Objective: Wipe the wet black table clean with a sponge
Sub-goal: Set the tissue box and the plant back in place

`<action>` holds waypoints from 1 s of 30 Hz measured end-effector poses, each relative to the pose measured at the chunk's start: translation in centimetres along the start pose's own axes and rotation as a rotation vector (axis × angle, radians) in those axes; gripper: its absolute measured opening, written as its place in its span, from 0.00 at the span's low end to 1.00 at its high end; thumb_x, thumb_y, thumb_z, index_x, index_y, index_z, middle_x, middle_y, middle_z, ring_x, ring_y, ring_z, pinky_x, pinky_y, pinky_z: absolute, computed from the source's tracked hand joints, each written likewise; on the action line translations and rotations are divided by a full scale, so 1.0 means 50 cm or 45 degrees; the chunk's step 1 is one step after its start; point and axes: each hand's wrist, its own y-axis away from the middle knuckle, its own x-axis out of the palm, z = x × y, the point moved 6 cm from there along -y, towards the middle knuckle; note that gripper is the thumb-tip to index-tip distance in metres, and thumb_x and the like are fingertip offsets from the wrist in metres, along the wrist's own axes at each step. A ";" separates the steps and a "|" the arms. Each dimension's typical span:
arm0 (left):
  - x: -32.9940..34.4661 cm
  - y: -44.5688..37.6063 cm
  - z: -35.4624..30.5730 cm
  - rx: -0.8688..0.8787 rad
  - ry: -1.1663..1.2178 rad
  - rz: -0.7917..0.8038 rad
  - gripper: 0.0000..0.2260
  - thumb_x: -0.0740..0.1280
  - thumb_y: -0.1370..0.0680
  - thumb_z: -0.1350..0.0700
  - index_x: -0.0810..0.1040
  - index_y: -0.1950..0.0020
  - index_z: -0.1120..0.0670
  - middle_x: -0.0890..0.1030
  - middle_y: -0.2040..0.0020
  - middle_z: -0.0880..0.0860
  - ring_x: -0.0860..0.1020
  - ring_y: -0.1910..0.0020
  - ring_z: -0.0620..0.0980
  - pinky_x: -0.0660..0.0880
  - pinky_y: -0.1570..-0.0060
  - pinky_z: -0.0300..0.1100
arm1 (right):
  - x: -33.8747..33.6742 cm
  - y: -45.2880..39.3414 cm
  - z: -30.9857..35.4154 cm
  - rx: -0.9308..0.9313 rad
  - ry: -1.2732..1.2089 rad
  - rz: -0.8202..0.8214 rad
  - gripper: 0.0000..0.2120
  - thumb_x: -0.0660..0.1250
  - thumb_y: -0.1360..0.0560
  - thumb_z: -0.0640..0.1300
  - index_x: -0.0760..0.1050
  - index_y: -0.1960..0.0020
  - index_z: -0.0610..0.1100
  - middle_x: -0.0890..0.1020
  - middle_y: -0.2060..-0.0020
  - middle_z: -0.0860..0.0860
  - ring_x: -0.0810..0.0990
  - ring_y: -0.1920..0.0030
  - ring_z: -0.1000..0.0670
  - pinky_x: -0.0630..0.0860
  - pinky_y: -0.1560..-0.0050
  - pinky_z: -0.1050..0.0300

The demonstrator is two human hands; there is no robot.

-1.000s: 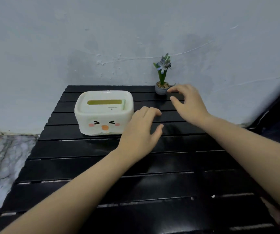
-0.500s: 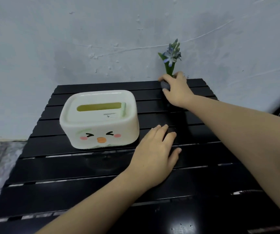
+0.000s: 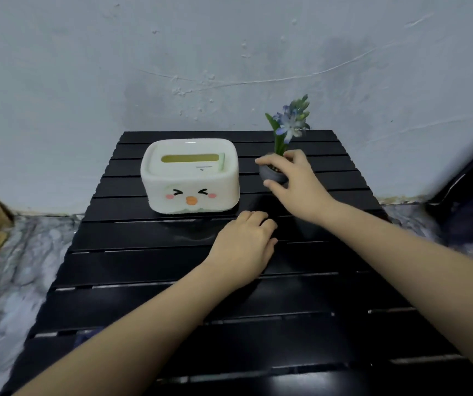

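Black table (image 3: 149, 295) slats under my left hand (image 3: 244, 247), curled, perhaps holding nothing; my right hand (image 3: 295, 184) grips the flowerpot (image 3: 269, 174) farther back.

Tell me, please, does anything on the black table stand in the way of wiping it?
Yes. The tissue box sits at the table's rear left, and the right hand grips the flower pot beside it. No sponge is visible.

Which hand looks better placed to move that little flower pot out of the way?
The right hand, I'd say: its fingers already curl round the small pot. The left hand rests on the black table, nearer the front and closer to the white box.
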 end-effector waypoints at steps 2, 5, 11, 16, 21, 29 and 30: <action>-0.005 0.034 -0.002 -0.019 0.008 -0.012 0.13 0.63 0.22 0.53 0.78 0.40 0.55 0.78 0.39 0.54 0.76 0.43 0.56 0.77 0.49 0.53 | 0.016 0.027 0.013 -0.004 -0.024 0.014 0.20 0.68 0.23 0.41 0.73 0.35 0.58 0.65 0.40 0.49 0.66 0.35 0.45 0.67 0.30 0.46; -0.010 0.077 -0.001 -0.058 0.006 -0.040 0.13 0.63 0.22 0.54 0.78 0.39 0.54 0.78 0.37 0.53 0.76 0.40 0.55 0.76 0.44 0.49 | 0.037 0.048 0.027 0.021 -0.011 0.044 0.21 0.68 0.23 0.41 0.73 0.34 0.57 0.66 0.40 0.48 0.66 0.35 0.45 0.65 0.29 0.49; -0.011 0.121 -0.002 -0.117 0.040 -0.075 0.14 0.64 0.22 0.54 0.77 0.37 0.52 0.76 0.33 0.51 0.73 0.33 0.53 0.71 0.36 0.46 | 0.069 0.060 0.039 0.044 0.040 0.073 0.21 0.68 0.23 0.40 0.73 0.33 0.54 0.66 0.36 0.46 0.64 0.33 0.44 0.64 0.32 0.54; -0.005 0.128 0.000 -0.109 0.053 -0.128 0.14 0.65 0.22 0.54 0.78 0.37 0.52 0.77 0.34 0.52 0.74 0.33 0.53 0.72 0.34 0.47 | 0.071 0.053 0.036 0.052 0.063 0.020 0.22 0.68 0.23 0.40 0.73 0.33 0.56 0.66 0.34 0.46 0.64 0.32 0.44 0.68 0.33 0.49; -0.004 0.132 0.000 -0.100 0.054 -0.176 0.13 0.65 0.22 0.54 0.78 0.38 0.52 0.78 0.35 0.51 0.74 0.34 0.52 0.72 0.34 0.47 | 0.073 0.056 0.031 0.066 0.104 0.012 0.24 0.70 0.24 0.44 0.72 0.31 0.60 0.60 0.25 0.47 0.58 0.26 0.44 0.65 0.31 0.48; 0.001 0.139 -0.006 -0.083 0.021 -0.183 0.15 0.65 0.23 0.55 0.78 0.37 0.51 0.78 0.34 0.52 0.74 0.33 0.53 0.70 0.33 0.47 | 0.037 0.116 0.057 -0.066 0.186 -0.123 0.28 0.73 0.27 0.46 0.72 0.31 0.62 0.54 0.20 0.48 0.53 0.22 0.46 0.54 0.23 0.44; 0.002 0.141 -0.007 -0.083 0.004 -0.172 0.15 0.66 0.24 0.55 0.78 0.37 0.51 0.78 0.34 0.52 0.75 0.34 0.53 0.71 0.33 0.48 | 0.032 0.133 0.063 -0.066 0.211 -0.132 0.28 0.73 0.27 0.47 0.71 0.30 0.62 0.53 0.20 0.48 0.52 0.21 0.47 0.51 0.22 0.43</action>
